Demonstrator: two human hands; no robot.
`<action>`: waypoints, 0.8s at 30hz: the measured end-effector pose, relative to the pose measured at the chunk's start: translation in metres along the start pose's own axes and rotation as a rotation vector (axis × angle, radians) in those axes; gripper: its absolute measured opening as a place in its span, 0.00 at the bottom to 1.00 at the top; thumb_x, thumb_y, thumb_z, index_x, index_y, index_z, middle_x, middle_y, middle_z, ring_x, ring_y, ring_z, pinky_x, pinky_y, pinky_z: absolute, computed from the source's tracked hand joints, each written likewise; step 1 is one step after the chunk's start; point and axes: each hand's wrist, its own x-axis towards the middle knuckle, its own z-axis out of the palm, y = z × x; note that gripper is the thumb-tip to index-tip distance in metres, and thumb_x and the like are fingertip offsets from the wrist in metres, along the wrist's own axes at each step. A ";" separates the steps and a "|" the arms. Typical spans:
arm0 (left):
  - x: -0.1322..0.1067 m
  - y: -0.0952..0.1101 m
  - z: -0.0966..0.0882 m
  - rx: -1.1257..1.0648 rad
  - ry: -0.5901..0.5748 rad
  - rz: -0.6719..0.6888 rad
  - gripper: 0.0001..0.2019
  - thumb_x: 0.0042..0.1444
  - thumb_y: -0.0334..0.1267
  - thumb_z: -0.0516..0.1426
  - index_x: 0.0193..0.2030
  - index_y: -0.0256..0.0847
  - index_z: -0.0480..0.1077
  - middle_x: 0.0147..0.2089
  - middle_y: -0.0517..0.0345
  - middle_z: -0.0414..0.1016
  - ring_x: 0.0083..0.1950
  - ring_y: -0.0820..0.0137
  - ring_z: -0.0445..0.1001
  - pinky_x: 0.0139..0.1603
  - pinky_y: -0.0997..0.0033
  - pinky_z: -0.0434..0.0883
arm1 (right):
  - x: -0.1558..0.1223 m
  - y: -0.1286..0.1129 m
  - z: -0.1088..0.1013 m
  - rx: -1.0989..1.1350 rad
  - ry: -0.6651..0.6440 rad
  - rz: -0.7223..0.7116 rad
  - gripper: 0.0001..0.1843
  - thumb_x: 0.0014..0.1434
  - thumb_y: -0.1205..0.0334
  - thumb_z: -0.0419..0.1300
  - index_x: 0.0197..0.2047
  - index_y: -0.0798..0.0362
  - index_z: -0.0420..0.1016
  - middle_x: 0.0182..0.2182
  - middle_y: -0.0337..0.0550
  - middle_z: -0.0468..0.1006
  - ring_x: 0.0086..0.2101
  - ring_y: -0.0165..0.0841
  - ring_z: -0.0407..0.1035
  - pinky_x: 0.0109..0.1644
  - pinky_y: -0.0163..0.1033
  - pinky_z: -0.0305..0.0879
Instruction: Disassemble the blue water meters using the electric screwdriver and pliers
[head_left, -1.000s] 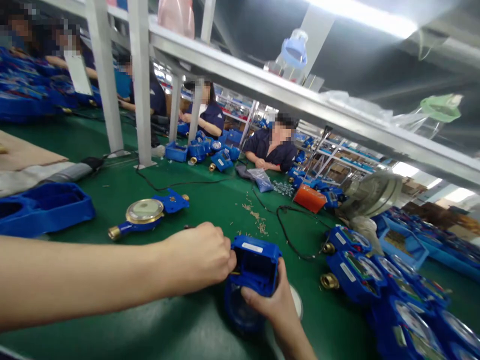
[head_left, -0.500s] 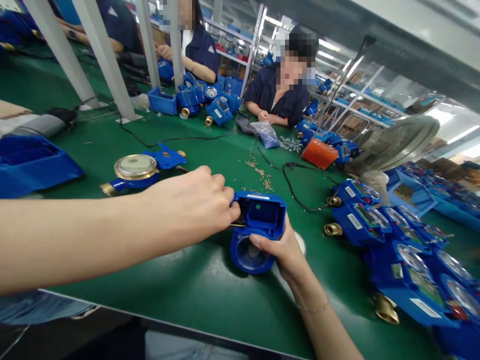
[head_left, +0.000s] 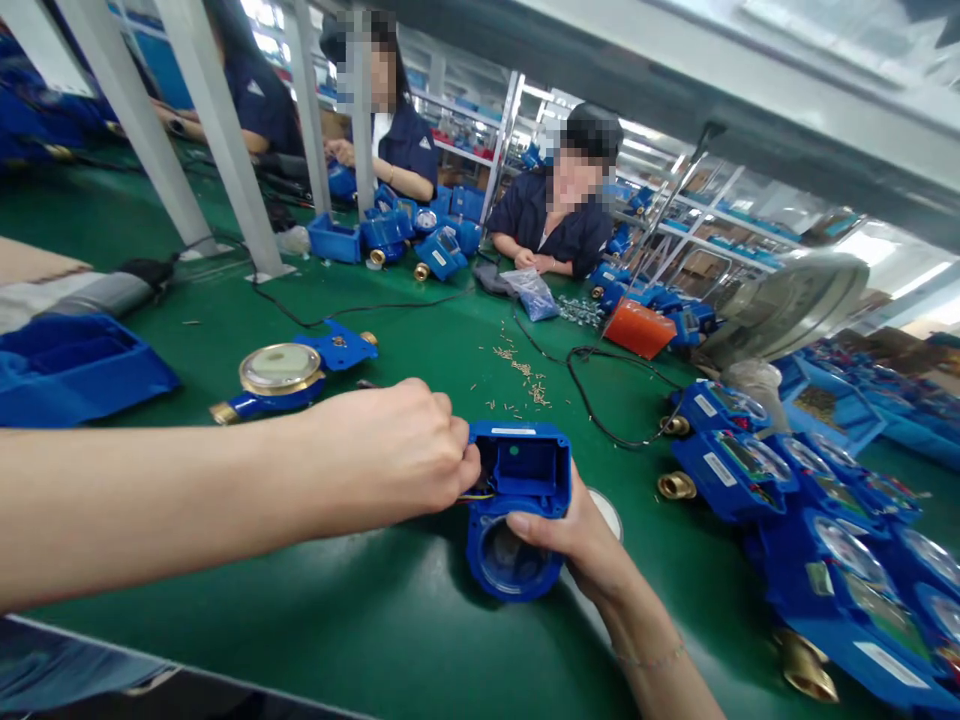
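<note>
My right hand (head_left: pixel 592 545) grips a blue plastic water meter housing (head_left: pixel 525 431) from its right side, thumb across the front. An open rectangular box forms its upper part; below is a round clear window (head_left: pixel 514 558). At the box's left edge my left hand (head_left: pixel 420 445) is closed, its fingertips pinched on thin wires (head_left: pixel 480 496), one of them yellow, that run into the box. The hand hides most of their length. To the left, a brass-rimmed water meter (head_left: pixel 279 372) lies on the green table beside a flat blue bracket (head_left: pixel 337 346).
Several assembled blue meters (head_left: pixel 735 475) with brass fittings stand at the right. Small screws (head_left: pixel 525 370) lie scattered beyond the housing, near a black cable (head_left: pixel 592 400). A blue bin (head_left: pixel 82 365) is at the left, grey posts (head_left: pixel 225 140) behind it. Co-workers sit across the table.
The view has tilted up, so the table and everything on it appear lower. Both hands keep their hold at the housing, with only a slight shift of the left fingers.
</note>
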 end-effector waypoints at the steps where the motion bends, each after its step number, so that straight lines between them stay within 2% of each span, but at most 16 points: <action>1: 0.001 -0.001 0.001 0.014 -0.002 0.023 0.06 0.55 0.29 0.58 0.39 0.41 0.74 0.25 0.56 0.70 0.25 0.65 0.69 0.22 0.65 0.50 | 0.001 0.000 -0.001 -0.009 -0.015 0.003 0.44 0.38 0.55 0.77 0.57 0.50 0.65 0.48 0.48 0.81 0.45 0.44 0.77 0.51 0.51 0.72; 4: 0.002 -0.004 0.001 0.061 -0.025 0.060 0.11 0.55 0.27 0.56 0.43 0.42 0.74 0.28 0.55 0.72 0.27 0.64 0.70 0.24 0.65 0.53 | 0.004 0.001 -0.002 -0.013 -0.005 0.003 0.44 0.37 0.55 0.77 0.57 0.50 0.66 0.47 0.47 0.81 0.44 0.43 0.77 0.51 0.51 0.72; 6: -0.001 -0.009 -0.008 0.069 -0.049 0.027 0.15 0.55 0.27 0.56 0.47 0.44 0.74 0.32 0.54 0.74 0.32 0.63 0.71 0.28 0.65 0.56 | 0.006 0.001 -0.004 0.006 0.044 0.013 0.43 0.37 0.54 0.77 0.55 0.51 0.66 0.46 0.46 0.82 0.43 0.42 0.77 0.51 0.49 0.72; 9: -0.008 -0.028 -0.027 0.040 -0.120 -0.140 0.20 0.56 0.28 0.56 0.53 0.48 0.73 0.36 0.56 0.75 0.36 0.64 0.72 0.34 0.68 0.60 | 0.007 0.001 -0.006 0.028 0.119 0.044 0.40 0.40 0.54 0.77 0.54 0.51 0.65 0.43 0.44 0.82 0.41 0.39 0.77 0.49 0.45 0.73; 11: -0.008 -0.046 -0.029 0.017 -0.153 -0.341 0.21 0.59 0.31 0.54 0.58 0.50 0.70 0.38 0.57 0.75 0.36 0.66 0.73 0.36 0.70 0.62 | 0.006 0.000 -0.006 0.024 0.120 0.066 0.39 0.42 0.53 0.76 0.54 0.51 0.64 0.37 0.41 0.82 0.33 0.35 0.77 0.41 0.41 0.74; 13: 0.002 -0.062 -0.014 -0.042 -0.193 -0.515 0.19 0.64 0.36 0.51 0.61 0.49 0.68 0.43 0.54 0.76 0.40 0.64 0.73 0.39 0.68 0.65 | 0.004 0.000 -0.004 0.017 0.082 0.074 0.40 0.42 0.53 0.76 0.54 0.51 0.63 0.32 0.37 0.80 0.26 0.32 0.73 0.31 0.37 0.72; 14: 0.010 -0.067 0.000 -0.121 -0.284 -0.514 0.18 0.63 0.38 0.53 0.58 0.46 0.70 0.43 0.51 0.77 0.40 0.62 0.74 0.38 0.67 0.66 | 0.002 -0.001 -0.002 0.015 0.071 0.062 0.40 0.41 0.54 0.77 0.54 0.51 0.63 0.32 0.37 0.80 0.25 0.31 0.72 0.30 0.36 0.71; 15: 0.020 -0.070 0.017 -0.204 -0.328 -0.474 0.18 0.61 0.39 0.56 0.57 0.44 0.71 0.45 0.47 0.78 0.43 0.60 0.75 0.41 0.65 0.67 | 0.001 -0.001 0.000 0.015 0.073 0.045 0.40 0.40 0.54 0.77 0.53 0.50 0.64 0.33 0.37 0.80 0.26 0.31 0.72 0.30 0.36 0.71; 18: 0.051 -0.068 0.072 -0.322 -0.362 -0.412 0.19 0.58 0.46 0.60 0.55 0.45 0.73 0.49 0.47 0.79 0.47 0.60 0.76 0.44 0.66 0.68 | -0.002 -0.001 0.003 0.020 0.113 -0.001 0.37 0.40 0.56 0.77 0.51 0.50 0.65 0.37 0.39 0.81 0.32 0.34 0.76 0.38 0.39 0.74; 20: 0.062 -0.062 0.096 -0.378 -0.361 -0.396 0.19 0.58 0.47 0.60 0.55 0.46 0.73 0.49 0.47 0.80 0.48 0.60 0.76 0.46 0.65 0.69 | -0.004 -0.002 0.003 0.024 0.116 -0.003 0.37 0.42 0.57 0.76 0.53 0.49 0.65 0.40 0.40 0.82 0.37 0.36 0.78 0.43 0.41 0.75; 22: 0.062 -0.056 0.103 -0.404 -0.337 -0.416 0.19 0.57 0.45 0.62 0.54 0.44 0.74 0.49 0.45 0.79 0.52 0.55 0.75 0.50 0.59 0.69 | -0.005 -0.002 0.001 0.009 0.115 -0.019 0.40 0.41 0.58 0.77 0.55 0.47 0.64 0.45 0.42 0.81 0.44 0.39 0.77 0.49 0.43 0.74; 24: 0.049 -0.049 0.090 -0.396 -0.287 -0.463 0.17 0.59 0.42 0.61 0.53 0.41 0.74 0.53 0.43 0.77 0.58 0.51 0.71 0.55 0.52 0.67 | -0.005 -0.003 -0.001 -0.029 0.121 -0.033 0.42 0.40 0.58 0.77 0.55 0.46 0.63 0.49 0.42 0.80 0.49 0.41 0.76 0.54 0.45 0.72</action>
